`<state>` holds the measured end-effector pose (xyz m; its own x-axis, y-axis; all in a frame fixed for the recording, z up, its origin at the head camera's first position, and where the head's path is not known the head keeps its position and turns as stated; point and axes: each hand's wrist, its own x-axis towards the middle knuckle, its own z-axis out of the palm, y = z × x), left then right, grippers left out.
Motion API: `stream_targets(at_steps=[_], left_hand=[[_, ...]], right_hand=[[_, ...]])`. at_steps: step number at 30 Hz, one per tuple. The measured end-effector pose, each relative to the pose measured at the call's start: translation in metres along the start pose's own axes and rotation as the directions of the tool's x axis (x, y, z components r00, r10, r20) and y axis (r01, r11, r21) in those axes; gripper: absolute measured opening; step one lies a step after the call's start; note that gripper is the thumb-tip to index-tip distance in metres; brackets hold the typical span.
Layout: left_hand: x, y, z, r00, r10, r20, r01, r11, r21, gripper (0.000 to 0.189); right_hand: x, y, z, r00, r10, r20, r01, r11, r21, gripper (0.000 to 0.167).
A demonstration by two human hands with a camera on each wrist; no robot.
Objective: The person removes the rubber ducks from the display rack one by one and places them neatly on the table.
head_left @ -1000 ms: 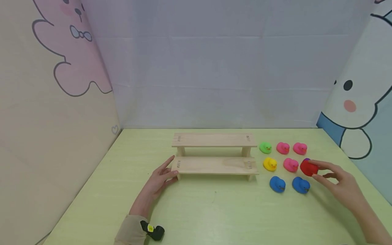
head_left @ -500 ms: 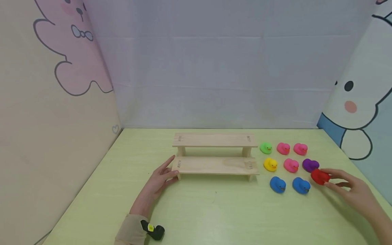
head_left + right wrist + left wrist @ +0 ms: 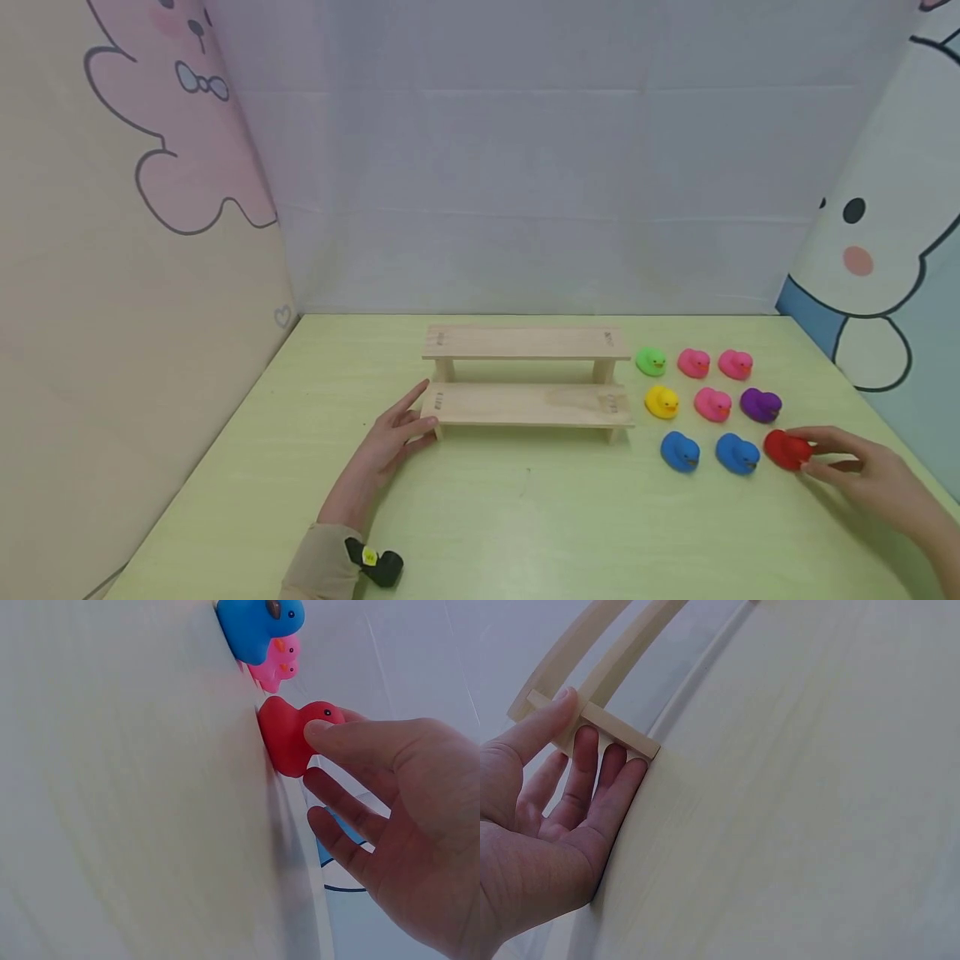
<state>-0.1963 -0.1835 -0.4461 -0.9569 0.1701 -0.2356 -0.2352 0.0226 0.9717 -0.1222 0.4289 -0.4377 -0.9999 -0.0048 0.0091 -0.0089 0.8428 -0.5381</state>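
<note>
My right hand [image 3: 873, 475] pinches a red rubber duck [image 3: 787, 450] between thumb and fingers at the table's right. In the right wrist view the thumb lies against the duck's head, and its base is at the tabletop. Left of it sit two blue rubber ducks [image 3: 737, 454], and behind it is a purple one [image 3: 761, 405]. My left hand [image 3: 390, 437] holds the left end of a two-tier wooden shelf [image 3: 525, 406]. The left wrist view shows the thumb on the board and the other fingers bent against its end [image 3: 619, 731].
Pink ducks [image 3: 712, 404], a yellow duck [image 3: 662, 402] and a green duck [image 3: 650, 362] stand in rows right of the shelf. The pale green table [image 3: 487, 525] ends at a white curtain [image 3: 480, 167] behind and cartoon-printed side walls.
The right hand has carried the red duck rightward and toward me, then down beside the blue ducks, uncovering the purple duck. The left hand stays on the shelf.
</note>
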Motion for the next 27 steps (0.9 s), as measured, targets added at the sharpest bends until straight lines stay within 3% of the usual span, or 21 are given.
stream_targets(at_steps=[8,27], left_hand=[[0.0015,-0.0017,-0.0002,1.0,0.0,0.011,0.0,1.0,-0.006,0.072],[0.0032,-0.0031,-0.0002,1.0,0.001,0.009,-0.001,1.0,-0.024,0.073]], right_hand=[[0.001,-0.0008,-0.0045,0.998,0.022,0.055,-0.023,1.0,0.013,0.047],[0.0005,-0.0005,-0.0052,0.998,0.029,0.061,-0.029,0.999,0.014,0.046]])
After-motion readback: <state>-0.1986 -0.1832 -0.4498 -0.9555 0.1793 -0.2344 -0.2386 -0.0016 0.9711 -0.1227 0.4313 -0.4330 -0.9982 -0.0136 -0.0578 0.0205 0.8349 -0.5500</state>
